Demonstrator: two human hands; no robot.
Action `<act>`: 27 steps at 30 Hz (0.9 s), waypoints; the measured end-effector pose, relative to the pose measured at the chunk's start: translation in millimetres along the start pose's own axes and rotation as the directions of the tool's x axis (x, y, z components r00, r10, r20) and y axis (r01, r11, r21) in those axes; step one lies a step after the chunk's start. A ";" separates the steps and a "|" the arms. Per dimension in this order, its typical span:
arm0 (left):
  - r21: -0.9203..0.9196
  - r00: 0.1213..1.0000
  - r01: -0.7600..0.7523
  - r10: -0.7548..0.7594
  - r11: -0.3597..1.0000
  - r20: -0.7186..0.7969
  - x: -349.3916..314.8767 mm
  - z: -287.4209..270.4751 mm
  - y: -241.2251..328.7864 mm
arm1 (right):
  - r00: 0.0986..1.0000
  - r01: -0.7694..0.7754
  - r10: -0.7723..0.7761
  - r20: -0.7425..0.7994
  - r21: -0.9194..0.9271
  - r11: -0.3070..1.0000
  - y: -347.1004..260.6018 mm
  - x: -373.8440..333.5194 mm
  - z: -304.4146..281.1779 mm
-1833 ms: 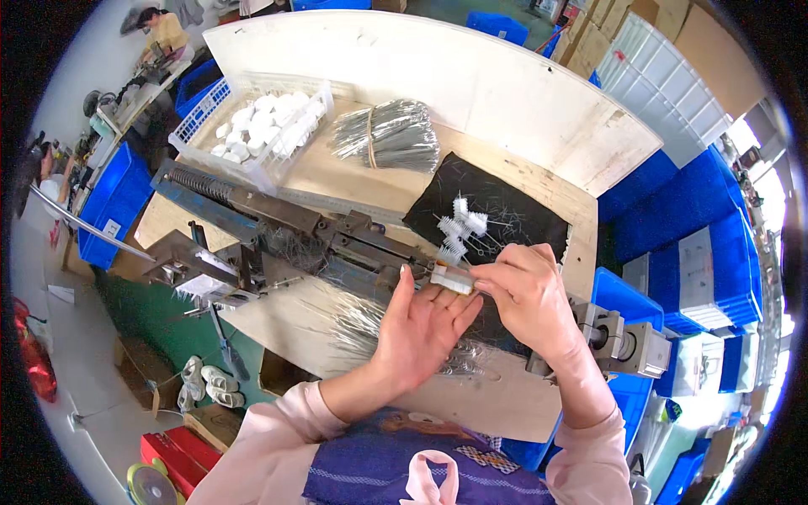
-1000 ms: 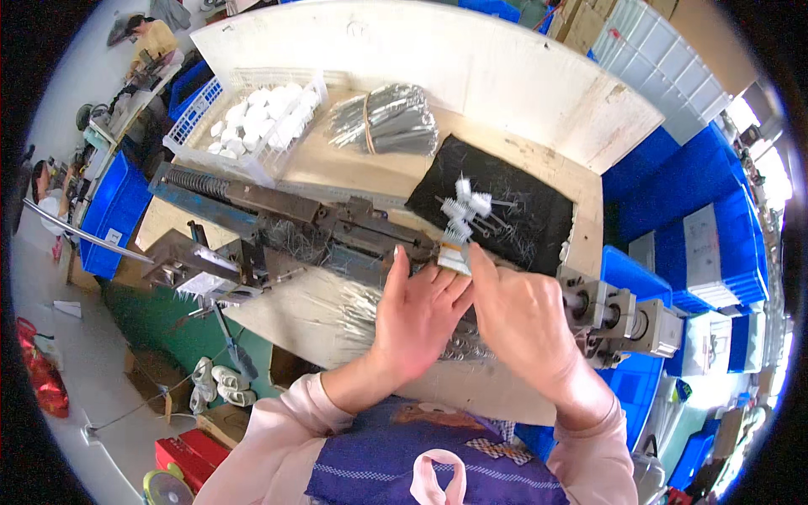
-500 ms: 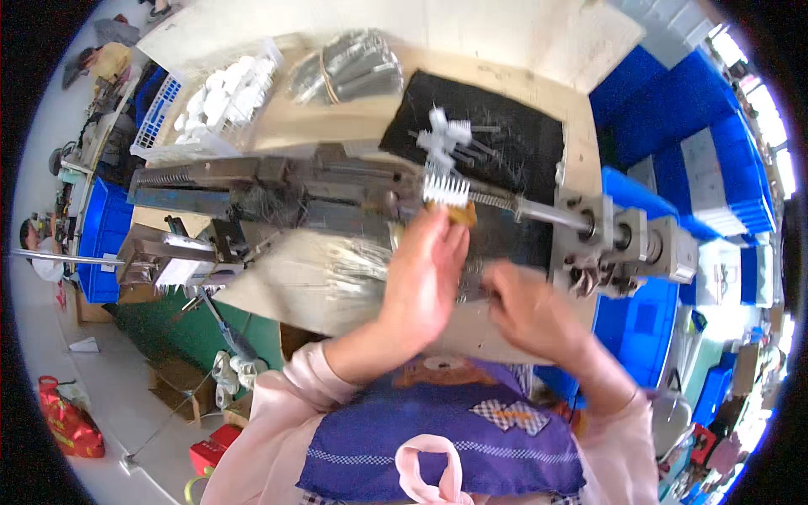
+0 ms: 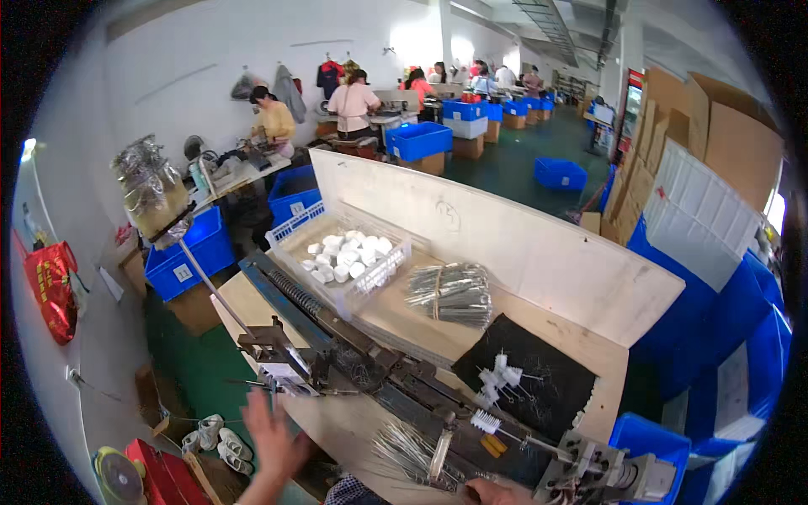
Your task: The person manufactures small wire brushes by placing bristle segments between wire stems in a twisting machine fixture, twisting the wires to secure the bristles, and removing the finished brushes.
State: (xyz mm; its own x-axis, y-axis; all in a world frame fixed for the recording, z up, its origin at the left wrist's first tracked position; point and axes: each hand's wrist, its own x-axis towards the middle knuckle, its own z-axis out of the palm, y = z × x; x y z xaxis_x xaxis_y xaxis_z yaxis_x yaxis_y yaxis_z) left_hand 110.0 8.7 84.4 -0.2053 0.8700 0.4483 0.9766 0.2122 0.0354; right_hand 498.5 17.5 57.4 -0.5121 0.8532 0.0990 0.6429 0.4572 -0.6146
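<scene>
My left hand (image 4: 273, 442) is raised near the front left of the bench, fingers apart and slightly blurred, with nothing in it. Close by is the bench machine's metal bracket (image 4: 282, 353). My right hand (image 4: 497, 492) is cut off by the lower edge; its fingers look curled beside an upright metal lever (image 4: 442, 446), and what they hold is hidden. A white-bristled brush (image 4: 486, 421) sits on the long dark machine (image 4: 379, 370), in line with a metal rod. Two yellow pieces (image 4: 494, 444) lie beside it. Loose metal wires (image 4: 412, 446) lie in front of the machine.
Behind the machine are a basket (image 4: 396, 265) of white pieces, a banded wire bundle (image 4: 450, 292) and white brushes (image 4: 502, 379) on a black mat (image 4: 560, 370). A pale board (image 4: 505, 244) edges the bench. Blue bins (image 4: 648, 438) stand at right; people work farther back.
The view has swung up, bringing the room into sight. My left hand has left the brush and moved left, opening out. My right hand is now at the lower edge.
</scene>
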 end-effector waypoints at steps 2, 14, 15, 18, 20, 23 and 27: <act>-0.182 0.932 0.355 -0.362 0.917 -0.004 -22.7 41.8 -88.9 | 0.994 0.011 -0.007 -0.107 0.038 0.999 -3.2 -7.8 -6.4; -0.760 0.931 0.128 0.187 0.637 0.313 26.1 -51.8 66.5 | 0.889 0.158 -0.065 -0.454 0.170 0.973 -36.3 28.3 -56.4; -0.883 0.875 -0.067 0.452 0.465 0.172 31.8 -57.7 93.6 | 0.888 0.194 -0.098 -0.450 0.171 0.966 -40.1 32.8 -59.7; -0.966 0.582 0.254 0.788 0.056 0.199 39.9 -44.0 155.1 | 0.873 0.270 -0.172 -0.456 0.158 0.950 -58.3 49.3 -74.4; -0.839 0.412 0.506 0.797 0.202 0.441 35.4 -25.2 162.2 | 0.894 0.281 -0.144 -0.425 0.280 0.918 -79.4 64.6 -95.3; -0.559 0.373 0.771 0.496 0.305 0.784 39.9 -2.9 120.2 | 0.833 0.136 -0.135 -0.536 -0.037 0.990 -62.3 74.6 -110.7; -0.923 0.604 0.341 0.710 0.181 0.362 9.6 39.7 114.0 | 0.899 0.008 -0.093 -0.427 -0.197 0.980 -47.9 67.9 -115.4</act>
State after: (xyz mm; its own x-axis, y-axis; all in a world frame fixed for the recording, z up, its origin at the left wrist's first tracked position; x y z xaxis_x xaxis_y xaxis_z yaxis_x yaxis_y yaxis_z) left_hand 216.8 58.9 57.3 0.5461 0.8372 -0.0274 0.1659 -0.0760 0.9832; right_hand 498.6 82.5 183.9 -0.2768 0.8320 0.4807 0.7383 0.5043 -0.4478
